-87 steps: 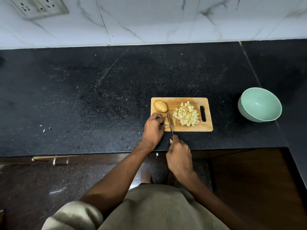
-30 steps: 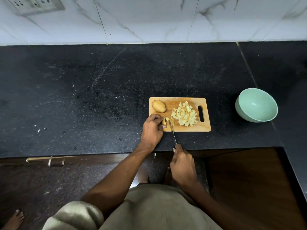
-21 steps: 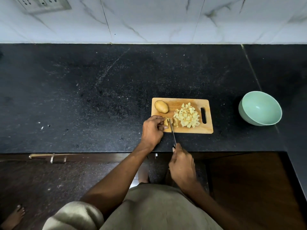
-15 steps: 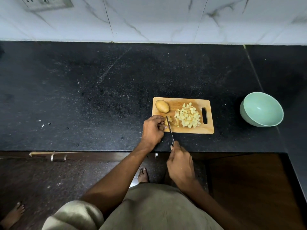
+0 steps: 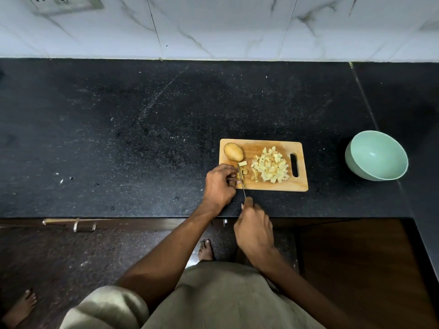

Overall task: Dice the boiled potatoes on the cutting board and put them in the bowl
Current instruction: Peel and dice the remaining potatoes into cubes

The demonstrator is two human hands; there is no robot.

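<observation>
- Black speckled counter (image 5: 142, 129) w/ white marble-look wall tiles behind; wooden cutting board (image 5: 273, 186) sits near the front edge, right of centre.
- Left hand (image 5: 219, 184) at the board's near-left corner, fingers curled down onto a small potato piece (image 5: 238, 176), pinning it.
- Right hand (image 5: 254, 230) off the front of the counter, wrapped round the knife (image 5: 241, 180) handle; the thin blade runs up onto the board and looks to sit right next to the left fingertips.
- Judgement: mid-dice on the last bit of a partly cut potato; task roughly halfway.
- Whole potato (image 5: 233, 151), skin on, uncut at the board's far-left corner.
- Diced pile (image 5: 270, 167) mid-board to the right, by the handle slot; a few loose cubes (image 5: 242, 163) just beside the blade.
- Risks:
  - Blade v. close to fingertips, piece is small, so a slip could nick a finger.
  - Boiled potato is prob. soft; could crumble or squash under pressure, giving uneven dice.
  - Board may skid, since the pressing hand is at one corner only.
  - Bowl is well apart from the board, so cubes could drop on the counter in transfer.
- Containers: mint-green bowl (image 5: 376, 159) at far right on the counter, tilted slightly toward the camera; nothing visible inside, no potato in it yet.
</observation>
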